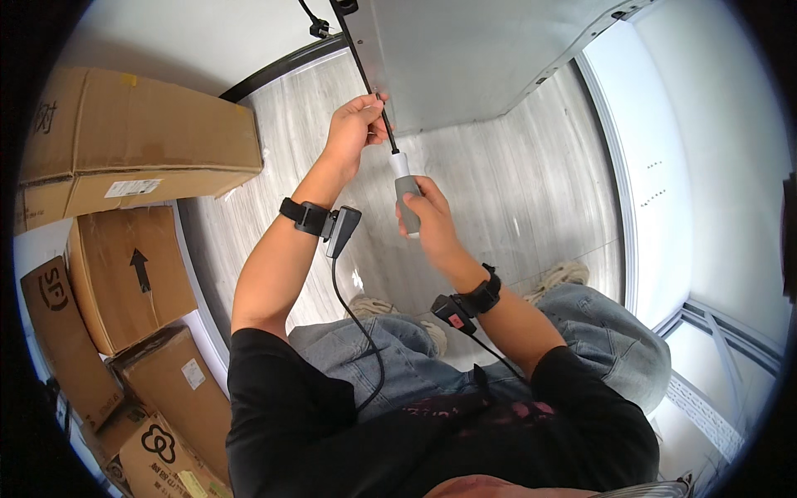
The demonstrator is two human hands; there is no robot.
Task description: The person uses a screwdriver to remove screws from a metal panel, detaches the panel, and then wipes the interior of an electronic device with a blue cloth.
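A screwdriver (406, 192) with a grey and white handle and a long dark shaft points away from me. Wrapped round its handle is my right hand (430, 217). My left hand (362, 126) is closed near the far end of the shaft, fingertips pinched at the edge of a large grey metal panel (465, 66). The shaft's tip meets that edge beside my left fingers; whether they hold the shaft or a small part there is hidden. Small holes dot the panel's edge.
Cardboard boxes (166, 124) are stacked along the left. A black plug (319, 29) hangs on a cord at the far wall. White wall panels (656, 158) stand on the right. Cabled black devices (342, 231) are strapped to both wrists. Wood-look floor (515, 191) lies below.
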